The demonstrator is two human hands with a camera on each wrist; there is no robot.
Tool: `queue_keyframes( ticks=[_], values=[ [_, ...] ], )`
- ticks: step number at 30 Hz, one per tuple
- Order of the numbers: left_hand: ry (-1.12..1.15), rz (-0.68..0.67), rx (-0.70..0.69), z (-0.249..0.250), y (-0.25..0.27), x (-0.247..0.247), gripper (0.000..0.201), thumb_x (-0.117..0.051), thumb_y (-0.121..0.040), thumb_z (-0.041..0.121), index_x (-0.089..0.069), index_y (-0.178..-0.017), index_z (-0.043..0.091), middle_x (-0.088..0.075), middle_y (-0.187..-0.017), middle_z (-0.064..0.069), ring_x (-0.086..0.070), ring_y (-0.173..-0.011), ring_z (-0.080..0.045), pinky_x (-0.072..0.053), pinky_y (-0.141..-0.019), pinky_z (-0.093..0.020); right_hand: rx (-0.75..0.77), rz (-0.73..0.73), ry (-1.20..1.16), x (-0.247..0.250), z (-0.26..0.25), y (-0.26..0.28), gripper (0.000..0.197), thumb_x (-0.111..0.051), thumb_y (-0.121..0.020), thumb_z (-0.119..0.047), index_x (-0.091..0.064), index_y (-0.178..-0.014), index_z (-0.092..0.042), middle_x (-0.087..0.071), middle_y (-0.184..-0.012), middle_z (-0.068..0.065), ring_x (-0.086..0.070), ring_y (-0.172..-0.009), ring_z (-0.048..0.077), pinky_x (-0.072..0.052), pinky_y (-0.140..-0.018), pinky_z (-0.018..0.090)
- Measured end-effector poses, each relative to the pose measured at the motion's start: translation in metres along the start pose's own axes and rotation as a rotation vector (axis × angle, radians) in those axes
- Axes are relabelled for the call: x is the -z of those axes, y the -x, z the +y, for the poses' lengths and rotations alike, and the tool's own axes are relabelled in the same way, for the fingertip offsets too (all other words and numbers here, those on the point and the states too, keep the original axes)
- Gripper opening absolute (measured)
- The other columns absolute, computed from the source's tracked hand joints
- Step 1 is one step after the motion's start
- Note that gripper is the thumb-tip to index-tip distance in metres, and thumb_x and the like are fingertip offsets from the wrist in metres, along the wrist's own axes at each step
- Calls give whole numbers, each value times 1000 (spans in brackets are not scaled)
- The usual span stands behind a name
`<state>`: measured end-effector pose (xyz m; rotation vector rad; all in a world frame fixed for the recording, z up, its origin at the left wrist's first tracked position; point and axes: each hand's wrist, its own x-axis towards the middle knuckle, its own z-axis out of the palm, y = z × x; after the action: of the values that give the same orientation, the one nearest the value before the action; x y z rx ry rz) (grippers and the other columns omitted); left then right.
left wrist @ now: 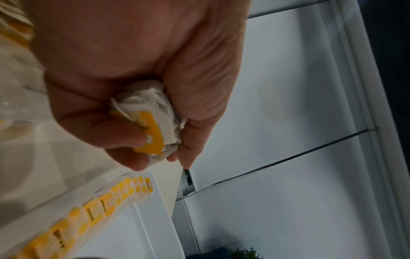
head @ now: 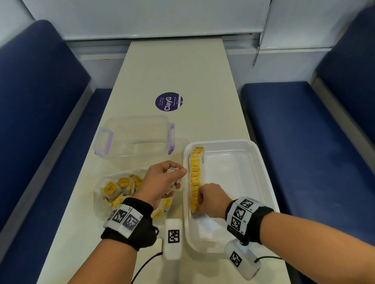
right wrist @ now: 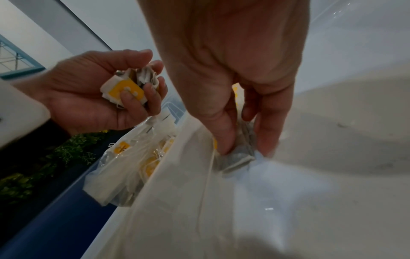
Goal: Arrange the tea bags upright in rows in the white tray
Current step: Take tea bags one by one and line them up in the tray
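Note:
A white tray [head: 258, 181] sits on the table at the right. A row of upright tea bags [head: 196, 174] with yellow tags runs along its left wall; the row [left wrist: 99, 208] shows in the left wrist view too. My right hand [head: 209, 200] pinches a tea bag [right wrist: 238, 157] at the near end of that row, low in the tray [right wrist: 310, 192]. My left hand [head: 162, 182] hovers just left of the tray and grips a small bunch of tea bags [left wrist: 153, 126], also seen as the bunch [right wrist: 128, 87] in the right wrist view.
A clear plastic bag [head: 115, 195] with several loose tea bags lies left of the tray, under my left wrist. Behind it stands a clear container [head: 136, 135] with purple clips. A round purple sticker [head: 168, 101] marks the table. Blue benches flank both sides.

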<state>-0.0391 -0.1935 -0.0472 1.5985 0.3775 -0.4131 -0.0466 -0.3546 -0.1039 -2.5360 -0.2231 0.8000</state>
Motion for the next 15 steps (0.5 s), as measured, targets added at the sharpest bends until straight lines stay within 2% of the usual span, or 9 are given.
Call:
queue_keyframes(
  ticks=[2, 5, 8, 10, 12, 15],
  values=[
    [7, -4, 4, 0, 0, 0, 7, -74, -86, 17, -69, -89, 14, -57, -71, -4, -57, -58, -12, -37, -52, -24, -35, -44, -74, 0, 1, 4, 32, -75, -75, -22, -46, -62, -19, -54, -63, -3, -55, -54, 16, -48, -55, 22],
    [6, -13, 15, -1, -1, -1, 6, -74, -86, 18, -69, -88, 16, -59, -72, -3, -57, -61, -13, -39, -53, -24, -57, -86, -43, -2, 0, 5, 28, -69, -79, -21, -48, -62, -16, -56, -57, -1, -62, -63, 21, -53, -65, 23],
    [10, -16, 23, -2, -2, -2, 6, -74, -86, 22, -70, -88, 18, -61, -77, -3, -59, -66, -15, -42, -55, -25, -72, -78, -43, -4, -1, -1, 26, -69, -78, -19, -50, -62, -13, -66, -70, 10, -69, -78, 29, -58, -78, 33],
    [36, -16, 34, -1, -2, -2, 7, -73, -87, 23, -68, -87, 18, -61, -80, -5, -60, -68, -17, -42, -55, -25, -89, -73, -50, -4, -2, -4, 26, -73, -76, -21, -52, -64, -12, -71, -83, 15, -70, -84, 31, -58, -81, 39],
    [88, -20, 53, 0, -1, -2, 11, -72, -87, 27, -66, -89, 17, -61, -83, -6, -60, -67, -17, -42, -53, -25, -106, -74, -74, -4, -1, -5, 28, -74, -75, -22, -51, -63, -13, -70, -80, 13, -70, -83, 30, -58, -80, 37],
    [196, -30, 90, 3, 1, -3, 26, -67, -90, 39, -65, -100, 15, -60, -89, -8, -61, -69, -19, -42, -52, -25, -121, -72, -96, 0, 0, -1, 28, -77, -72, -26, -52, -64, -16, -68, -78, 6, -68, -75, 23, -57, -73, 29]
  ],
)
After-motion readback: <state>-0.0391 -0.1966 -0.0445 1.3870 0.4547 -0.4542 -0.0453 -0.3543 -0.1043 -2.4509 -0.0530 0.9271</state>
